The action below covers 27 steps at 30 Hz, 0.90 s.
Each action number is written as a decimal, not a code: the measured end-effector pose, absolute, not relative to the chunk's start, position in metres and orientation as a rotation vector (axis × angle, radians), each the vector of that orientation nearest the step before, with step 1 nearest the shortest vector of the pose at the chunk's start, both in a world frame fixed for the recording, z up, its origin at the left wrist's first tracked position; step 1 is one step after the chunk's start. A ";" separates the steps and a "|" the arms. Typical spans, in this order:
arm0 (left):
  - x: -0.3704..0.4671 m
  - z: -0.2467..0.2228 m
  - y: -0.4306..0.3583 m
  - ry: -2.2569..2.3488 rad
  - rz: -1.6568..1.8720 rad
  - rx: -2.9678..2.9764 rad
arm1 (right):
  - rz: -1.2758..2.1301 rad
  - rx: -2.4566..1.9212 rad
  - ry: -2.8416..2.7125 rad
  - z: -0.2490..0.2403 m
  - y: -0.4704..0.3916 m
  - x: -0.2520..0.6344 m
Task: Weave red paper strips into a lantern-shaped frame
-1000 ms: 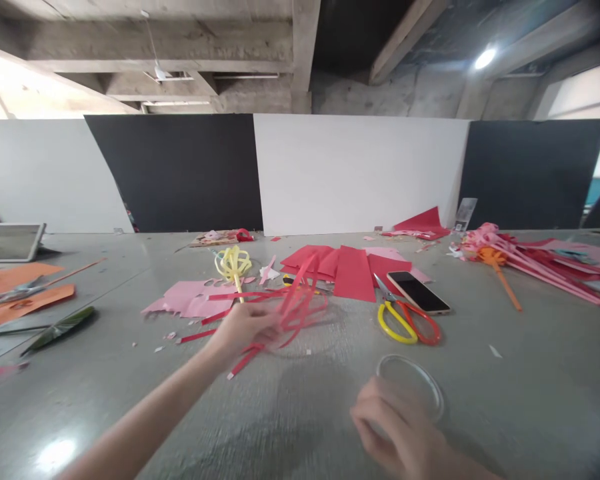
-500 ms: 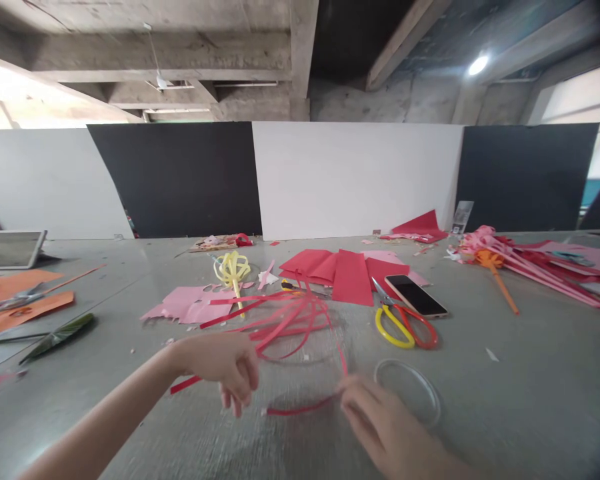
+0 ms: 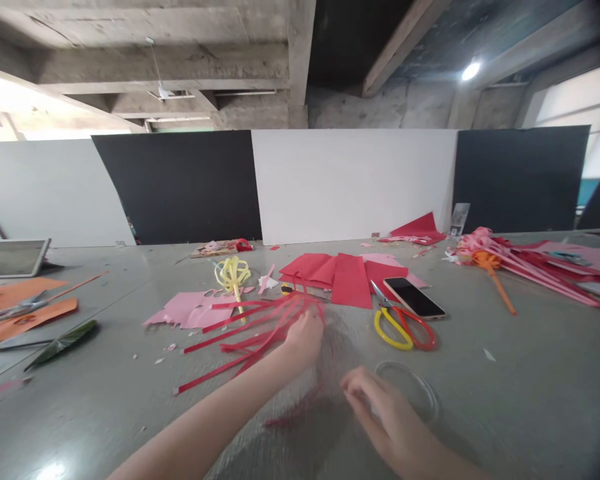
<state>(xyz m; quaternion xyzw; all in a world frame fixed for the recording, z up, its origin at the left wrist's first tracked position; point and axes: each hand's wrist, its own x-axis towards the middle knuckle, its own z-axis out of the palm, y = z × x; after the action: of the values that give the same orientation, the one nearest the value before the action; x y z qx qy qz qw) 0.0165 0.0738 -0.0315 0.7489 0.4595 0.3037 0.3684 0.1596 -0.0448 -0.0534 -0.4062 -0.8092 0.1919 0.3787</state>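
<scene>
Over the middle of the grey table [image 3: 500, 407], reaches with the left hand [image 3: 306, 332] into a loose spread of long, thin red paper strips [image 3: 245, 345], bending the fingers down on their far end; with the fingertips hidden, cannot tell whether any are gripped. Nearer the front and to the right, curls the fingers of the right hand [image 3: 375, 403] with thumb and forefinger close together; cannot tell whether anything is pinched. Between the two hands, a curved, blurred red strip [image 3: 280, 422], held by which hand, impossible to tell.

Partly behind the right hand, a clear, thin ring [image 3: 427, 385] flat on the table. Beyond it, scissors with one yellow and one orange-red handle [image 3: 400, 327], blades pointing away, just beside a black-screened phone [image 3: 414, 297]. Past the strips, overlapping flat red paper pieces [image 3: 351, 280]; to their left, a yellow paper-strip bloom on a stalk [image 3: 233, 275], near a pink paper sheet with cut-outs [image 3: 185, 312]. Farther right, pink and orange strip bundles [image 3: 487, 260]. At the back, against the boards, a small clear stand [image 3: 460, 219] with a dark mark, too small to read.
</scene>
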 end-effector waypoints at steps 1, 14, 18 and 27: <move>0.017 -0.034 0.079 1.230 0.767 1.920 | 0.488 -1.032 -2.073 -0.053 -0.045 0.160; 0.004 -0.003 0.078 0.830 0.745 1.480 | 0.546 -1.081 -1.815 -0.039 -0.038 0.172; 0.005 0.001 0.061 0.646 0.718 1.312 | 0.863 -1.060 -1.737 -0.035 -0.034 0.175; 0.014 0.015 0.033 0.464 0.608 0.986 | 1.249 -0.878 -1.811 -0.039 -0.034 0.165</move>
<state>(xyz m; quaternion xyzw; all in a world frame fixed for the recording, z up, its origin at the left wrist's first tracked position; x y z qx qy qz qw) 0.0137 0.0334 0.0152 0.4618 0.2171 0.2847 0.8115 0.1647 -0.0341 -0.0389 -0.3434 -0.7082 0.4884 0.3769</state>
